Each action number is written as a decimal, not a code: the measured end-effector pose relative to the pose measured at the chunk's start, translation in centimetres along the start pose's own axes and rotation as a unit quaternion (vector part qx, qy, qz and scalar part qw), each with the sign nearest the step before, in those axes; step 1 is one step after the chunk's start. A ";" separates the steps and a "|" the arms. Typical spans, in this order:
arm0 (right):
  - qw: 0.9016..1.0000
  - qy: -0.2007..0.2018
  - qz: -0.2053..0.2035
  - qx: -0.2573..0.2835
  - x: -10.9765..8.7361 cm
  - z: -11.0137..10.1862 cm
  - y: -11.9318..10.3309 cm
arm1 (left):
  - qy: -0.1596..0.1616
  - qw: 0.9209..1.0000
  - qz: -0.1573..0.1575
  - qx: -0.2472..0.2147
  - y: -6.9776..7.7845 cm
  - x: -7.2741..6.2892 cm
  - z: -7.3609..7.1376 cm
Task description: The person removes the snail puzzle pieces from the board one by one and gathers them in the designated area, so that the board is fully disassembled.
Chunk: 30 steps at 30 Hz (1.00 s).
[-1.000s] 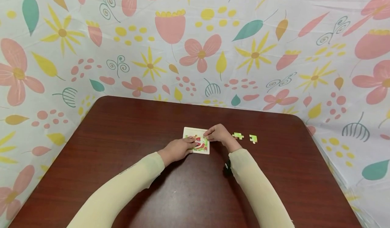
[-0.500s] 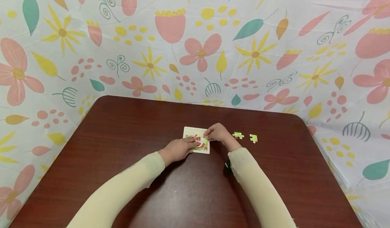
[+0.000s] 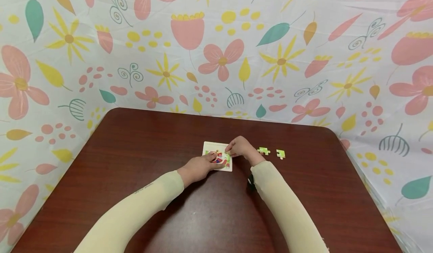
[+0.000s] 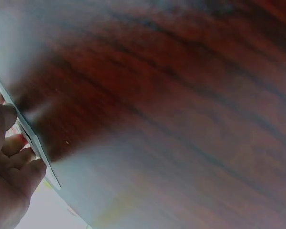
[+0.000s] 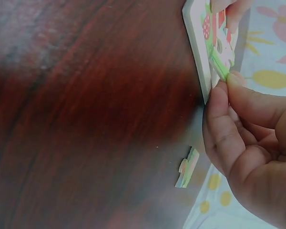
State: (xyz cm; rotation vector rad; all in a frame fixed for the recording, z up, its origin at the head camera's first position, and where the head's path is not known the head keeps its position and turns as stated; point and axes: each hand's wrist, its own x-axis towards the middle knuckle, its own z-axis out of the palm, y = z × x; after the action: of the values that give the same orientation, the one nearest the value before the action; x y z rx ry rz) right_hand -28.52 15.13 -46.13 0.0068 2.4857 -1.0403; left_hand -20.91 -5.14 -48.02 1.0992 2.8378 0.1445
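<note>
A square jigsaw puzzle board (image 3: 209, 146) with a pale frame and a colourful red and green picture lies on the dark table. My left hand (image 3: 199, 166) rests on its lower left part, fingers stretched over the picture and covering some of it. At the board's right side my right hand (image 3: 241, 147) pinches a green puzzle piece (image 5: 220, 67) between thumb and index finger. That piece stands tilted, its lower end at the picture just inside the frame. The left wrist view catches only the board's edge (image 4: 35, 140) and part of the left hand's fingers.
Two loose green puzzle pieces lie right of the right hand: a nearer piece (image 3: 264, 151) and a farther piece (image 3: 280, 154). The brown table (image 3: 152, 132) reaches to a flower-printed cloth (image 3: 216, 27) behind. A small black object (image 3: 251, 181) shows beside the right sleeve.
The left hand's fingers have shifted on the board, one now reaching further right across the lower picture. The right hand stays at the right side, barely moved, still pinching the piece.
</note>
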 end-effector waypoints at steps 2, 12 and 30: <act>1.000 -0.002 0.004 -0.002 0.1 0.0 -0.1 | 0.011 1.000 0.007 0.004 -0.2 0.0 0.2; 1.000 -0.014 0.019 0.008 0.4 -0.3 -0.4 | -0.017 1.000 -0.014 0.006 -0.1 0.3 0.4; 0.997 -0.041 -0.022 0.062 -1.9 -3.4 1.7 | -0.009 1.000 -0.008 0.007 -0.2 0.1 0.2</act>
State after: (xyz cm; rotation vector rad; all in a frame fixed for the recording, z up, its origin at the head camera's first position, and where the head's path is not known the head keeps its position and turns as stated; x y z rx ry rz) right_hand -27.82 19.01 -44.42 -0.0534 2.3541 -1.1873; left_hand -21.08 -5.25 -48.23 1.0753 2.8355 0.1119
